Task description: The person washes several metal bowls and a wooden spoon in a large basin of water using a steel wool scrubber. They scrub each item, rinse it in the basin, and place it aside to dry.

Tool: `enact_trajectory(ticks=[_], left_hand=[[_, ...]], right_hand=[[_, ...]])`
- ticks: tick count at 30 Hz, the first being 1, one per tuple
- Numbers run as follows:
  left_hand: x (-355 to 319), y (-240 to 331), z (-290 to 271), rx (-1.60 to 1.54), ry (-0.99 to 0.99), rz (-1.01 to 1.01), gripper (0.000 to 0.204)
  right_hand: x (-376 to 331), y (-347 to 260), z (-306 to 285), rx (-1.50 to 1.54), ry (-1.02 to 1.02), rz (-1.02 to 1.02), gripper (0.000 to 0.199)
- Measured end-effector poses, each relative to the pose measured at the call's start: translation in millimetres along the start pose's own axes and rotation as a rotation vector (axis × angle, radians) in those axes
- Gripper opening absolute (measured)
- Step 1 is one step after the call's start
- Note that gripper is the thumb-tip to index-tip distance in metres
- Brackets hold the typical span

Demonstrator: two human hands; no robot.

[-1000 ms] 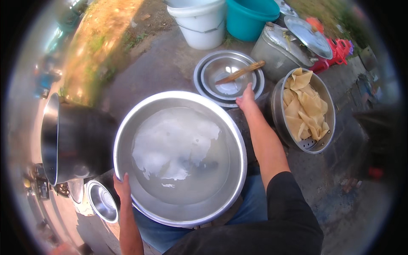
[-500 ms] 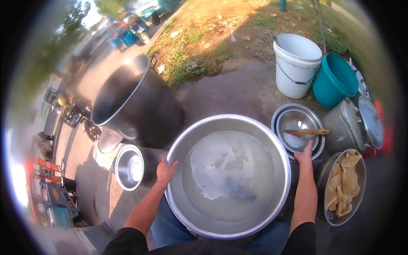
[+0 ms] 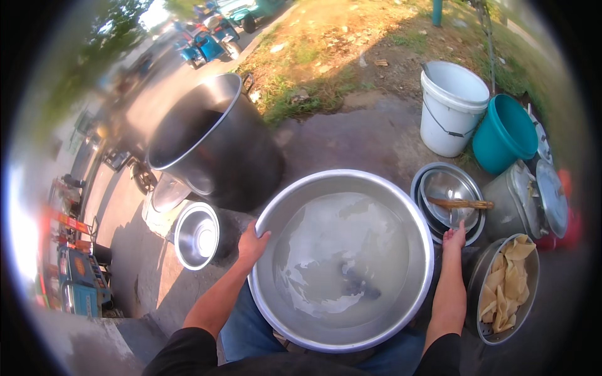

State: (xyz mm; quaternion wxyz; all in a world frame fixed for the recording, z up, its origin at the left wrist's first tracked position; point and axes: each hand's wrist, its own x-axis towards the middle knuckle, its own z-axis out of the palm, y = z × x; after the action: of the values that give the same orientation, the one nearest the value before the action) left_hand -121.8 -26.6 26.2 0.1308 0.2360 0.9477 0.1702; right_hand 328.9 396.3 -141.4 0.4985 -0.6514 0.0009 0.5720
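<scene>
— What have your hands got hold of?

— Your left hand (image 3: 252, 245) grips the left rim of the wide round steel basin (image 3: 401, 313), thumb hooked over the edge and fingers curled shut under it. Your right hand (image 3: 454, 238) holds the opposite rim; its fingers lie along the edge, but how tightly they close below the rim is hidden.

— Where does the basin sit?

— Directly in front of you, above your blue-trousered knees, roughly level. It holds shallow cloudy water (image 3: 342, 257) with a small dark patch near the middle.

— And around the basin?

— Beyond its far-left rim stands a large dark metal stockpot (image 3: 219, 156), tilted in this view. Left of the basin, just past your left hand, is a small shiny steel bowl (image 3: 196, 236). Past the right rim, near your right hand, stacked steel plates (image 3: 448, 200) carry a wooden stick (image 3: 461, 203). Right of the basin, a steel bowl of pale yellow sheets (image 3: 508, 288) sits beside your right forearm. Farther beyond are a white plastic bucket (image 3: 451, 109) and a teal plastic bucket (image 3: 505, 135), touching each other.
</scene>
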Motion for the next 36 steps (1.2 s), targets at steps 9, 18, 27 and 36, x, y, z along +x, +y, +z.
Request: enact_trajectory(ticks=[9,18,27,36], left_hand=[[-2,-2,0,-0.005,0.007,0.022,0.062],[-8,-4,-7,-0.039,0.018,0.034,0.059],[-6,-3,-7,-0.082,-0.008,0.059,0.058],[-2,-16,-2,-0.130,-0.022,0.064,0.065]], right_hand=[[8,-18,0,-0.381,-0.133,-0.057,0.022],[-80,-98,21,-1.177,0.127,-0.861,0.044],[-209,-168,34,-1.747,0.179,-1.299,0.033],[-301,-201,20,-1.790,0.217,-1.492,0.032]])
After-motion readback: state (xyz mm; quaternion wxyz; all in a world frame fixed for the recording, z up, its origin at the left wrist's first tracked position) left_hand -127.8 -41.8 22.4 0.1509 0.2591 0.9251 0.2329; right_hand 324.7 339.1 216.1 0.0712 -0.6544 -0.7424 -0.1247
